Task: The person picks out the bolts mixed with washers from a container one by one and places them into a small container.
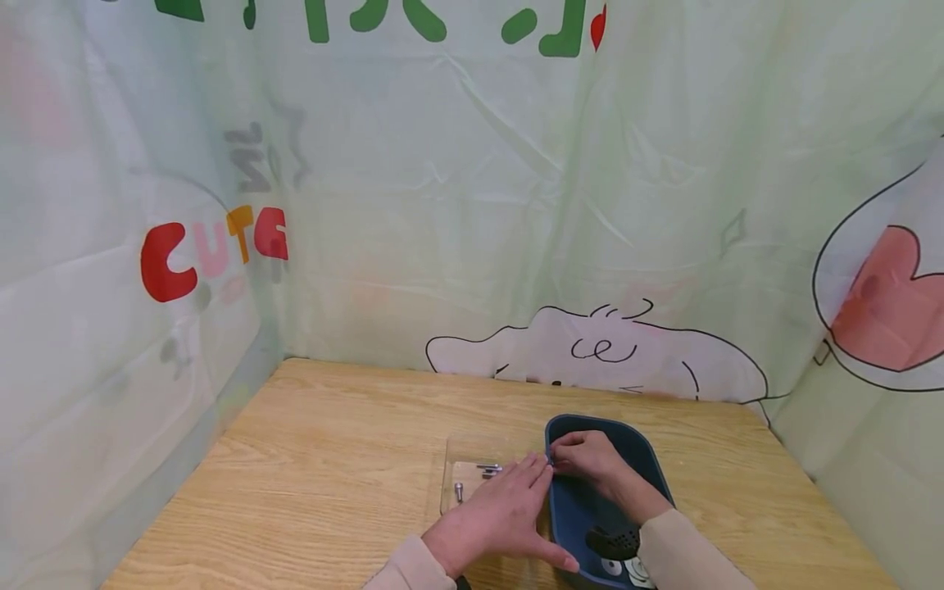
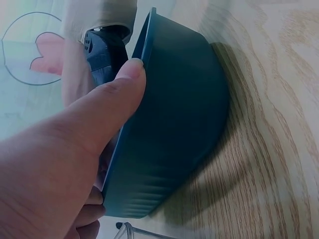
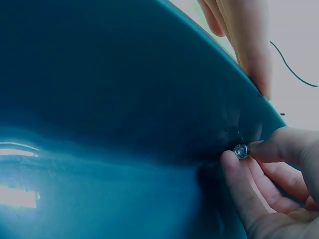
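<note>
A dark blue basin point(image 1: 555, 524) with rounded corners stands at the table's front right. Over its left rim lies my left hand point(image 1: 509, 508), fingers stretched along the edge and thumb spread towards the near end. In the left wrist view the thumb point(image 2: 130, 69) rests on the rim. My right hand point(image 1: 597, 463) reaches inside the basin at the far left corner. Its thumb and fingertips pinch a small metal socket-head screw point(image 3: 241, 151), seen head-on close to the basin wall; its shank is hidden.
Left of the basin lies a clear plastic tray point(image 1: 445, 479), partly under my left hand. Several metal screws point(image 1: 488, 467) and one upright-looking screw point(image 1: 459, 492) are in it. A black wrist device point(image 1: 612, 542) hangs over the basin. A printed curtain point(image 1: 442, 246) encloses the wooden table point(image 1: 310, 475).
</note>
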The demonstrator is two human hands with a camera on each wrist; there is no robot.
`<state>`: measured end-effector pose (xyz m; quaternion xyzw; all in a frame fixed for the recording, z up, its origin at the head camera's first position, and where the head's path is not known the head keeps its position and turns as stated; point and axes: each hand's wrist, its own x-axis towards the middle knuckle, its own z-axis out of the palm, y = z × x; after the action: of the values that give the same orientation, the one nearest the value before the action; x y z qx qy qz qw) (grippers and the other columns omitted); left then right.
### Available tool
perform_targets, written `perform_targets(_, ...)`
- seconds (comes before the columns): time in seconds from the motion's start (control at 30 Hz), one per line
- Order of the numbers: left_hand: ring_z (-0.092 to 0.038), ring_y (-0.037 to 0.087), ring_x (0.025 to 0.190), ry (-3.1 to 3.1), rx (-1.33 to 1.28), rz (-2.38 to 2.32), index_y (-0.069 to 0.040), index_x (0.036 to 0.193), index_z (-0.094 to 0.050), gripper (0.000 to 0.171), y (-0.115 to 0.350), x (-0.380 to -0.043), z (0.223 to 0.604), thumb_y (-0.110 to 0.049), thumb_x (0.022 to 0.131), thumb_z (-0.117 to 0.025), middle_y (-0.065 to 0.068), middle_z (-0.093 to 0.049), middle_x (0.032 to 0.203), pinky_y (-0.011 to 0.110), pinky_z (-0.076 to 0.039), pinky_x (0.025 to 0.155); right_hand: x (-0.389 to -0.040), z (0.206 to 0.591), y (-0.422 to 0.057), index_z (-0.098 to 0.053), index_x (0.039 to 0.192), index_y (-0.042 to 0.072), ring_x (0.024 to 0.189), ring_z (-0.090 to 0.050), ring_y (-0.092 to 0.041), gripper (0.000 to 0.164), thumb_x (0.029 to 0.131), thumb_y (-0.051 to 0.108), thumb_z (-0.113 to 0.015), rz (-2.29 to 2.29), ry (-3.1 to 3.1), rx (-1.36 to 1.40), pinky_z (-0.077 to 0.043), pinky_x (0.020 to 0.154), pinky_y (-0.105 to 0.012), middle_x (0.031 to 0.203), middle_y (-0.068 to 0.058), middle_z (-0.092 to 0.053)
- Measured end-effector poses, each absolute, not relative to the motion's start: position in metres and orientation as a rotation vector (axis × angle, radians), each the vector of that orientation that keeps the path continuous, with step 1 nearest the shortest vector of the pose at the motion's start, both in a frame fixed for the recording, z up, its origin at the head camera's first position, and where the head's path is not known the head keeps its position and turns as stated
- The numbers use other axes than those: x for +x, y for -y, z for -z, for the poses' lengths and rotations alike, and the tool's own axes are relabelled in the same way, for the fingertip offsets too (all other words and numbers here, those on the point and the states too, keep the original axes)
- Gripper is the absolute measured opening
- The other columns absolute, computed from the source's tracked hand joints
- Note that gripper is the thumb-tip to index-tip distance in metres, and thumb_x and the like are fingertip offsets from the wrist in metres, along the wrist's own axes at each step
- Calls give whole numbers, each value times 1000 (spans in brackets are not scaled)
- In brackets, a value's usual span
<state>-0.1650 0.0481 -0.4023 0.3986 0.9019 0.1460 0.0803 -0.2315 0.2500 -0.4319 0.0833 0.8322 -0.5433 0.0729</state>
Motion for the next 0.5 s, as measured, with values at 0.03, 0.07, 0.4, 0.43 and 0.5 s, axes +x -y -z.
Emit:
perform_targets(0.03, -20, 17, 154, -2694, 1190, -441, -11, 158, -25, 104, -48, -165, 402, -73, 82, -62, 3, -21, 166, 36, -28, 123, -231, 431, -250, -68, 107, -9, 80, -71, -21, 21, 93, 6, -63, 1629, -2503, 250, -62, 80, -37, 93, -14, -74)
perform_targets(0.07, -20, 17, 154, -2690, 1188, -447, -11, 158, -25, 104, -49, -165, 402, -72, 82, -62, 2, -20, 166, 36, -27, 123, -231, 431, -250, -68, 107, -9, 80, -71, -21, 22, 93, 6, -63, 1628, -2505, 247, -62, 80, -37, 93, -14, -74)
perform_targets(0.4, -19, 18, 154, -2683, 1168, -487, -13, 159, -23, 106, -50, -168, 407, -74, 81, -61, 1, -19, 167, 37, -26, 123, -225, 428, -253, -67, 108, -9, 83, -73, -22, 21, 93, 6, -63, 1664, -2491, 221, -61, 81, -38, 95, -15, -73)
perform_targets(0.43, -19, 18, 154, -2681, 1162, -494, -14, 159, -23, 106, -50, -169, 408, -74, 81, -62, 0, -19, 167, 37, -26, 124, -224, 427, -253, -67, 108, -9, 83, -73, -22, 21, 93, 5, -62, 1673, -2484, 222, -61, 81, -38, 95, -15, -73)
perform_targets(0.5, -18, 17, 154, -2678, 1152, -503, -14, 159, -23, 106, -49, -169, 408, -74, 80, -61, -1, -18, 167, 37, -26, 124, -222, 424, -254, -67, 109, -9, 83, -73, -22, 21, 93, 4, -62, 1697, -2469, 216, -62, 81, -38, 95, -15, -72)
